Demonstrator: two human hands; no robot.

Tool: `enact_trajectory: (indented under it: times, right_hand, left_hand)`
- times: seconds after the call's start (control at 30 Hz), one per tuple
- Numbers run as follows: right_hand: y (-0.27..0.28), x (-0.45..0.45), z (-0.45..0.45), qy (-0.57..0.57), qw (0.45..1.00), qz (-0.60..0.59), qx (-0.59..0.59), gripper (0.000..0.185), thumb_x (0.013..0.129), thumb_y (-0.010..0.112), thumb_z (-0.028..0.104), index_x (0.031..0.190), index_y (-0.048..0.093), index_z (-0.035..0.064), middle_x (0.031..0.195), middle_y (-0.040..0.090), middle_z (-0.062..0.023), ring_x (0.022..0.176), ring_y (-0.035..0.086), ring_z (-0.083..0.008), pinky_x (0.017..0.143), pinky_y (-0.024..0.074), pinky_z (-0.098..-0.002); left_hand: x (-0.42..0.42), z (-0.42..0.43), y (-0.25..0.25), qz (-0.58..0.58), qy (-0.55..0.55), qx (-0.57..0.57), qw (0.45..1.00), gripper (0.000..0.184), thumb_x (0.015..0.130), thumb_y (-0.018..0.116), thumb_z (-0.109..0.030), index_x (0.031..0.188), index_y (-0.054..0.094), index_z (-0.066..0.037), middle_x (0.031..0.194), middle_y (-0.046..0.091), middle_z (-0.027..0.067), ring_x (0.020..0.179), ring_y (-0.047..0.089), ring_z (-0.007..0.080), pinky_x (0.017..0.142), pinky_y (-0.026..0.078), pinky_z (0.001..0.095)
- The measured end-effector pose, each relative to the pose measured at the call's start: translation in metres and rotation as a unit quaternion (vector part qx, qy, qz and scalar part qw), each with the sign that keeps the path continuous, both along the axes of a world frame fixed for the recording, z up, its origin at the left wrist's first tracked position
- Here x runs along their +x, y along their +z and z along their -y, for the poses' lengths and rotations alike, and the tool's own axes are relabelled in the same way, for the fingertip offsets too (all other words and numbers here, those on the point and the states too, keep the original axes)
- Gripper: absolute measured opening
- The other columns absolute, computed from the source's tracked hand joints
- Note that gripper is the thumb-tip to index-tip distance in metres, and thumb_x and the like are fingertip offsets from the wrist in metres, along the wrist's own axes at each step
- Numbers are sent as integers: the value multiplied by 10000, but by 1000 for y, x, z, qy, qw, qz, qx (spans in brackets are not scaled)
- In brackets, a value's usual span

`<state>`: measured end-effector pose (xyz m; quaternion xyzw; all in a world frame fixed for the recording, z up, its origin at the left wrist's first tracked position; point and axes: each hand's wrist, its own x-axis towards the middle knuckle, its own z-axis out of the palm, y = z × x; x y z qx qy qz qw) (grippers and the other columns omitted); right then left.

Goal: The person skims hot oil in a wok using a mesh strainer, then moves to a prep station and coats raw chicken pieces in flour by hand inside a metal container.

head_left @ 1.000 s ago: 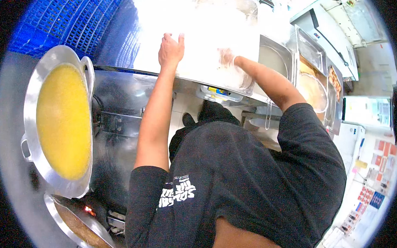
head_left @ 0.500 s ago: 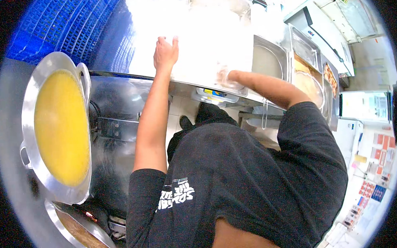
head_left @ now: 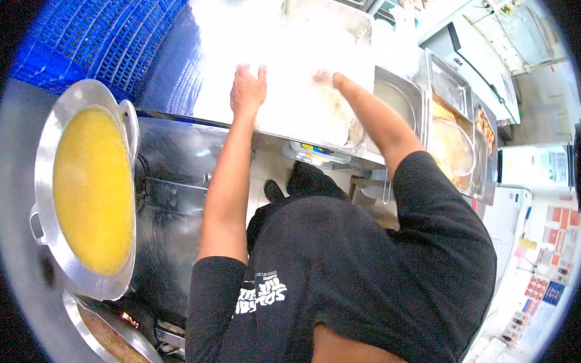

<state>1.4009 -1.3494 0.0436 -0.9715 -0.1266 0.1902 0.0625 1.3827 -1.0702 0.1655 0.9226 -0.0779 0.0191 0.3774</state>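
My left hand [head_left: 247,90] is over the brightly lit worktop, its thumb apart from its fingers. The fingertips fade into the glare, and nothing can be made out between them. To its right, my right hand [head_left: 323,78] reaches into a white, overexposed area within or beside a large metal tray [head_left: 364,32]. Whitish, powdery-looking stuff [head_left: 333,119] lies below that hand. Blur and glare hide the right fingers, so I cannot tell what they touch.
A big wok-like pan [head_left: 50,209] of yellow liquid stands at left, with a second pan of brown liquid [head_left: 117,341] below, near a flame [head_left: 129,320]. Blue plastic baskets [head_left: 74,45] are at the upper left. Metal pans [head_left: 417,97] and a wire strainer [head_left: 472,151] line the right.
My right hand has moved up and slightly left, away from the near edge of the counter. My left hand is slightly lower and further right in the view, which has shifted a little.
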Motion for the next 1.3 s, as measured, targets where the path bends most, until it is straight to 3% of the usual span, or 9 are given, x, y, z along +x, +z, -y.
enact_trajectory:
  times: [0.13, 0.27, 0.57, 0.7, 0.9, 1.03, 1.1, 1.17, 1.3]
  right_hand:
    - [-51, -8, -58, -116, 990, 73, 35, 310, 734, 611, 288, 937, 639, 56, 835, 656, -173, 811, 639, -329, 743, 509, -416]
    - [4, -76, -89, 12, 975, 217, -34, 420, 737, 605, 235, 1115, 578, 54, 935, 648, -200, 873, 642, -311, 755, 526, -405]
    - [34, -14, -33, 221, 964, -18, -144, 387, 852, 511, 383, 985, 645, 46, 992, 634, -214, 929, 617, -316, 837, 483, -439]
    - [27, 3, -92, 8, 993, -118, 1, 513, 821, 535, 458, 1169, 602, 88, 1126, 593, -249, 1076, 561, -362, 918, 443, -463]
    - [53, -76, -138, -13, 996, 70, -53, 587, 819, 521, 345, 1358, 421, 138, 1182, 578, -232, 1166, 487, -408, 935, 441, -448]
    - [45, -51, -87, -40, 992, -122, -12, 527, 823, 507, 302, 1319, 456, 130, 1322, 482, -186, 1108, 537, -349, 915, 470, -420]
    - [-1, -24, -27, 12, 996, -80, 22, 491, 854, 485, 311, 1305, 463, 118, 1329, 472, -169, 1133, 514, -320, 956, 442, -403]
    - [27, -31, -6, 322, 938, 98, -85, 445, 880, 470, 309, 1272, 495, 100, 1255, 528, -175, 1185, 463, -304, 1002, 393, -381]
    - [14, -41, -1, 384, 897, 57, -212, 431, 826, 504, 275, 1197, 561, 63, 1218, 548, -175, 1142, 484, -311, 1018, 369, -385]
  left_hand:
    - [2, 2, 1, -3, 5, 8, 1000, 559, 888, 508, -440, 1170, 452, 39, 1135, 552, 264, 1067, 545, 387, 899, 438, 451]
    - [2, 1, -2, -3, -6, -5, 1000, 580, 892, 497, -463, 1157, 465, 51, 1138, 547, 292, 1073, 541, 402, 913, 425, 454]
    - [2, 1, -1, -1, 0, -6, 1000, 590, 888, 495, -470, 1176, 452, 43, 1142, 548, 277, 1081, 536, 393, 913, 425, 449]
    - [4, 5, 0, -5, 1, 10, 1000, 567, 886, 505, -449, 1171, 455, 38, 1137, 549, 261, 1070, 542, 385, 897, 438, 449]
    - [5, 3, -4, 7, -11, 18, 1000, 571, 887, 502, -453, 1172, 453, 39, 1131, 551, 268, 1052, 551, 399, 889, 443, 454]
    - [3, 1, -1, -2, -5, 6, 1000, 572, 887, 503, -454, 1170, 453, 41, 1129, 551, 270, 1045, 552, 404, 888, 443, 454]
    - [5, 2, -6, 4, -5, -9, 1000, 593, 885, 506, -462, 1166, 461, 58, 1122, 559, 287, 1056, 551, 406, 901, 436, 450]
    - [6, 0, -8, 4, -1, -16, 1000, 608, 883, 506, -471, 1165, 465, 66, 1121, 562, 294, 1064, 549, 406, 909, 431, 448]
    - [1, 1, -2, -3, 1, -11, 1000, 622, 880, 498, -488, 1166, 466, 63, 1130, 557, 292, 1073, 544, 403, 915, 429, 446]
